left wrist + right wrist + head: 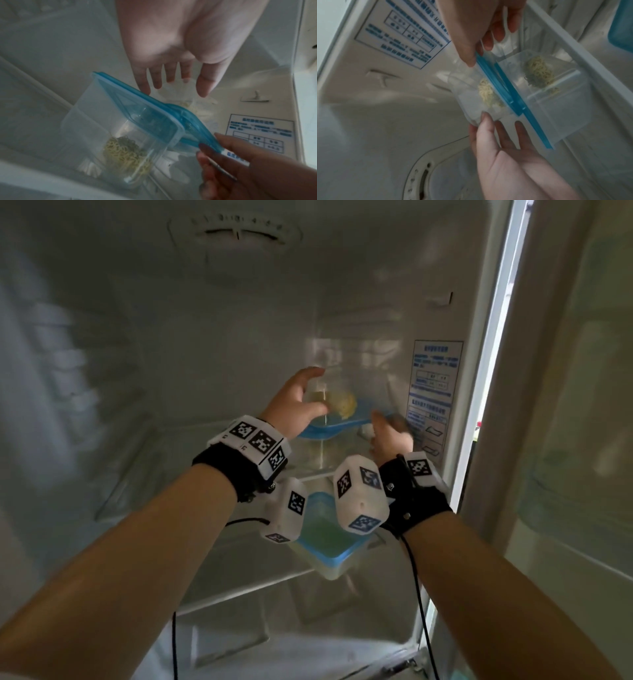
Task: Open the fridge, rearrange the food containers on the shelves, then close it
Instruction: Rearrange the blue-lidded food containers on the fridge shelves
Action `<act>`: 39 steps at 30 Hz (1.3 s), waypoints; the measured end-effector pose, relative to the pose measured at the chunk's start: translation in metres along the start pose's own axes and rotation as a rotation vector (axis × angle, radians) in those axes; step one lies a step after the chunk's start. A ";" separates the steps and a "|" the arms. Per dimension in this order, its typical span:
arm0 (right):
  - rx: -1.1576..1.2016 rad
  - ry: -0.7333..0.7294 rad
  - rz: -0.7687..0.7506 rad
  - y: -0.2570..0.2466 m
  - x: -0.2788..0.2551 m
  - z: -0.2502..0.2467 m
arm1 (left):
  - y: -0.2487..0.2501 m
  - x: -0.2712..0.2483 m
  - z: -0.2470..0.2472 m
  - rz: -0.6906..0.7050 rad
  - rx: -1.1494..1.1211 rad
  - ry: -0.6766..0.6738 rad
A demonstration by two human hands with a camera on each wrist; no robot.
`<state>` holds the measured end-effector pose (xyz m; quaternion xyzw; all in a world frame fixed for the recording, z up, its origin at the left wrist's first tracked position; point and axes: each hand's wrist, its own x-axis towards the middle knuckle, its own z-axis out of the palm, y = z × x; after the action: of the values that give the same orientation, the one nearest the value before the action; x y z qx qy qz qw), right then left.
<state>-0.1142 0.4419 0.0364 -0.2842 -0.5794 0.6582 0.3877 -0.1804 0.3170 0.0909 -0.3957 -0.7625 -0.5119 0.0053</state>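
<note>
On the upper glass shelf (191,429), at the back right of the open fridge, stands a clear noodle container (325,455) (120,128) (556,101) with a blue lid (329,428) (154,108). A second clear noodle container (342,402) (471,94) sits on that lid. My left hand (294,405) (171,54) (505,155) reaches it from the left with fingers straight, the tips touching its side. My right hand (390,436) (240,162) (471,33) pinches its rim from the right, thumb against the blue edge.
A third blue-lidded container (325,535) with green contents sits on the shelf below, under my wrists. A printed label (431,392) is stuck on the fridge's right wall beside my right hand. The open door (565,405) stands at the right. A dial (236,234) is overhead.
</note>
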 end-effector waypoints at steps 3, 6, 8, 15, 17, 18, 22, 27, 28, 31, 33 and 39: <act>0.028 0.088 -0.160 -0.013 -0.011 0.010 | -0.007 -0.002 -0.009 -0.015 -0.071 0.049; -0.043 0.088 -0.378 -0.030 -0.023 0.023 | -0.009 -0.007 -0.019 -0.046 -0.143 0.104; -0.066 0.024 -0.506 -0.041 -0.032 0.034 | -0.006 -0.012 -0.026 -0.074 -0.227 0.134; -0.211 -0.236 -0.777 -0.055 -0.066 0.076 | -0.002 -0.040 -0.083 -0.309 -0.580 0.203; -0.254 -0.332 -0.843 -0.052 -0.076 0.087 | -0.005 -0.046 -0.100 -0.361 -0.655 0.168; -0.284 -0.389 -0.872 -0.050 -0.081 0.092 | -0.009 -0.049 -0.107 -0.370 -0.677 0.149; -0.443 -0.554 -0.965 -0.041 -0.088 0.114 | -0.021 -0.064 -0.124 -0.436 -0.668 0.175; -0.512 -0.579 -0.854 -0.026 -0.086 0.124 | -0.039 -0.075 -0.130 -0.498 -0.713 0.294; -0.493 -0.569 -0.794 -0.021 -0.083 0.124 | -0.043 -0.076 -0.130 -0.511 -0.727 0.321; -0.428 -0.659 -0.575 -0.012 -0.079 0.125 | -0.050 -0.079 -0.128 -0.550 -0.739 0.341; -0.462 -0.723 -0.498 -0.007 -0.078 0.125 | -0.053 -0.080 -0.125 -0.601 -0.707 0.366; -0.620 -0.759 -0.502 0.012 -0.069 0.125 | -0.071 -0.076 -0.126 -0.712 -0.327 0.539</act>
<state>-0.1823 0.3157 0.0403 0.0191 -0.8953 0.4002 0.1946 -0.2211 0.1614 0.0645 0.0415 -0.7315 -0.6797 -0.0350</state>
